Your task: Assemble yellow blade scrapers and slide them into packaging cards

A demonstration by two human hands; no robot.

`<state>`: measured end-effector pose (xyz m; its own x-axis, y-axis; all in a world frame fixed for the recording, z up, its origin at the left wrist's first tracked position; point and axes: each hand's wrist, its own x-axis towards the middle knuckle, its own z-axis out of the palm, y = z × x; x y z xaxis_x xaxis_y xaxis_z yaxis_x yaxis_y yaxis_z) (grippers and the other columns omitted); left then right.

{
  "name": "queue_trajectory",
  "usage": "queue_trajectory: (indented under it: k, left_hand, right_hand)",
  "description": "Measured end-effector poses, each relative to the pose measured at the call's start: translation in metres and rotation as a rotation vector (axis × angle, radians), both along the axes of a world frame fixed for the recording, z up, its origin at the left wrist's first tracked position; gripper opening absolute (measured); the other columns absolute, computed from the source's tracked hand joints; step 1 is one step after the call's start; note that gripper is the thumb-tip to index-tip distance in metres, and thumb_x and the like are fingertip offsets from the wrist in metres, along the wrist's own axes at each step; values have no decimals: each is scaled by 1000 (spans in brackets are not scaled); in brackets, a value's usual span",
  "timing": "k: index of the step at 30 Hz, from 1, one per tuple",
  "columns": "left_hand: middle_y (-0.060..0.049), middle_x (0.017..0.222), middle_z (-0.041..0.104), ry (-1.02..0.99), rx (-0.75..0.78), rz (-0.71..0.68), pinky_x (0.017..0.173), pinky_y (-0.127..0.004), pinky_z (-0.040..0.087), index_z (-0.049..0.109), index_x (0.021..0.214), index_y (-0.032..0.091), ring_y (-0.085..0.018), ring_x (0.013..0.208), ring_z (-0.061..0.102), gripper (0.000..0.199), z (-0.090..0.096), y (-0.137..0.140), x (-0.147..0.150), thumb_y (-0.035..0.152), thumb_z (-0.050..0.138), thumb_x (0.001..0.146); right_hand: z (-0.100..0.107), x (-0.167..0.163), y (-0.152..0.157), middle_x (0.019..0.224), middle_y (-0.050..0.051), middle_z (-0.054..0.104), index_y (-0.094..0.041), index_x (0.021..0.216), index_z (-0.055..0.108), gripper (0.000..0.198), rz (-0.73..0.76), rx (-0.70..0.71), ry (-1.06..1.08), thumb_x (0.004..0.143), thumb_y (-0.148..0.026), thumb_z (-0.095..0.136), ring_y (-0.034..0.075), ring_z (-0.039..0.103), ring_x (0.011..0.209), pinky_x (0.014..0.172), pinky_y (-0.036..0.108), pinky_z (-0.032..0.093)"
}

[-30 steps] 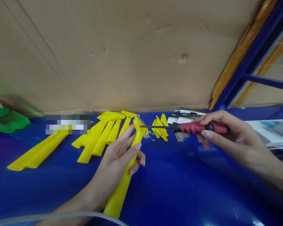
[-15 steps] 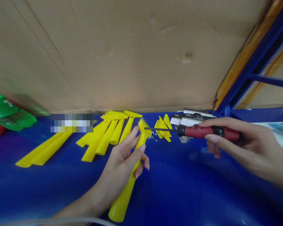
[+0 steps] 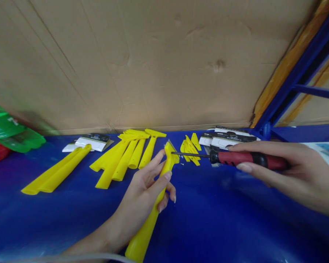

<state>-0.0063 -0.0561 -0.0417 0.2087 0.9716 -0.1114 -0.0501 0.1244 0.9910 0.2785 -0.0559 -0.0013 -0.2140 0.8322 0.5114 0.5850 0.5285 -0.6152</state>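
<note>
Left hand (image 3: 145,190) still grips the yellow scraper (image 3: 153,204) upright near centre; right hand (image 3: 285,171), closed on the screwdriver (image 3: 235,157), has drifted right, tip still at the scraper head, so fastening continues.

A long yellow plastic scraper (image 3: 153,208) runs from about 7 o'clock up to 1 o'clock, its rounded handle end low and near, its wider flat head (image 3: 171,155) raised above the blue worktop. A thin pale blade edge shows at the head's top. A screwdriver (image 3: 235,158) with a red-and-black grip lies almost level, pointing toward 9 o'clock; its slim dark shaft (image 3: 192,155) reaches the scraper's head, the tip touching the head's right face.
</note>
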Motion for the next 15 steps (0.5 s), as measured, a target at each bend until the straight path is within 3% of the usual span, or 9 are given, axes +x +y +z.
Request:
queue_trajectory:
  k: [3, 6, 10, 13, 15]
  left_hand:
    - [0, 58, 64, -2, -6, -24, 40, -20, 31, 15, 167, 6, -9, 40, 44, 104, 3, 1, 1, 39, 75, 89]
    - [1, 57, 64, -16, 17, -5, 39, -20, 30, 14, 166, 2, -8, 39, 42, 108, 7, 0, 2, 39, 76, 86]
    - [1, 56, 63, -11, 41, 11, 39, -20, 32, 18, 165, -1, -8, 39, 42, 105, 11, 0, -1, 39, 75, 85]
    - [1, 56, 64, -25, 37, -17, 40, -19, 33, 19, 164, 0, -8, 40, 43, 103, 11, 3, -5, 37, 75, 86]
    - [0, 57, 65, -63, 24, -42, 39, -19, 32, 18, 164, -1, -9, 40, 45, 104, 11, 7, -6, 35, 76, 85]
  right_hand:
    - [-2, 3, 1, 99, 3, 86, -36, 109, 86, 35, 7, 109, -111, 80, -56, 83, 31, 82, 77, 68, 41, 69]
    - [-4, -1, 2, 97, 2, 86, -37, 109, 86, 35, -6, 86, -110, 79, -56, 83, 31, 81, 71, 69, 45, 70]
    - [3, -16, 0, 92, 0, 86, -38, 99, 88, 26, -24, -86, 33, 77, -51, 84, 30, 81, 72, 71, 43, 70]
    - [6, -23, -3, 67, 1, 81, -34, 92, 89, 24, -52, -275, 144, 73, -50, 86, 23, 71, 51, 44, 31, 60]
    - [3, -22, -2, 44, -2, 63, -31, 91, 89, 27, -71, -407, 224, 72, -50, 87, 14, 45, 31, 25, 24, 34]
